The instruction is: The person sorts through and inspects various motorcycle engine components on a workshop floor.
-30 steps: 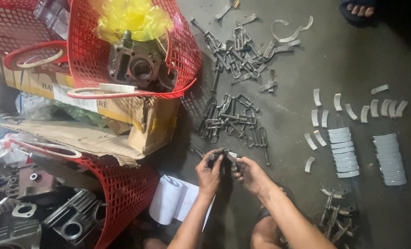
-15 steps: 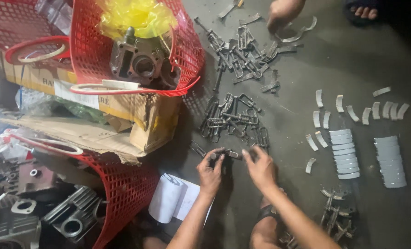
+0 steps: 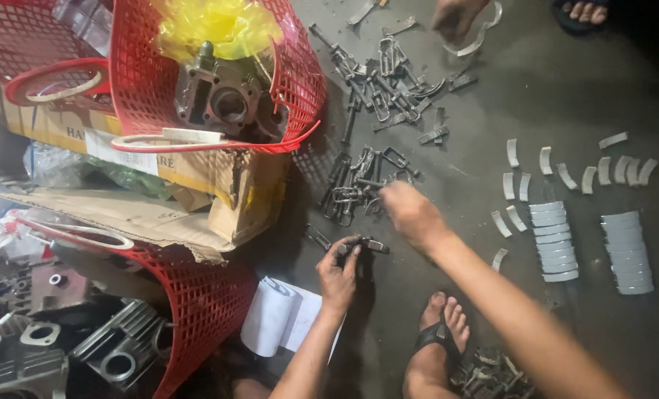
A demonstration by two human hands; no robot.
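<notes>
A dark concrete floor [image 3: 492, 96] is carrying everything here, and most of the sorting is looking unfinished. At ten o'clock a red mesh basket [image 3: 300, 81] is sitting on a cardboard box [image 3: 219, 185] and holding a grey engine block [image 3: 222, 103] under yellow plastic; at eight o'clock a second red basket [image 3: 196, 310] is leaning over more engine castings [image 3: 86, 347]. At three o'clock curved grey metal shells are lying partly stacked in two neat columns [image 3: 592, 244], with loose ones [image 3: 566, 174] scattered above them and not yet stacked. At twelve o'clock and at the centre, two heaps of dark metal arms [image 3: 388, 89] are lying tangled and seemingly unsorted. Another person's hand [image 3: 455, 18] is reaching in at twelve o'clock. The left hand [image 3: 338, 275] is pinching one small metal arm [image 3: 363, 245] just above the floor at the centre. The right hand [image 3: 411, 214] is reaching into the nearer heap [image 3: 355, 188], fingers curled; whether it is gripping a piece I cannot tell.
</notes>
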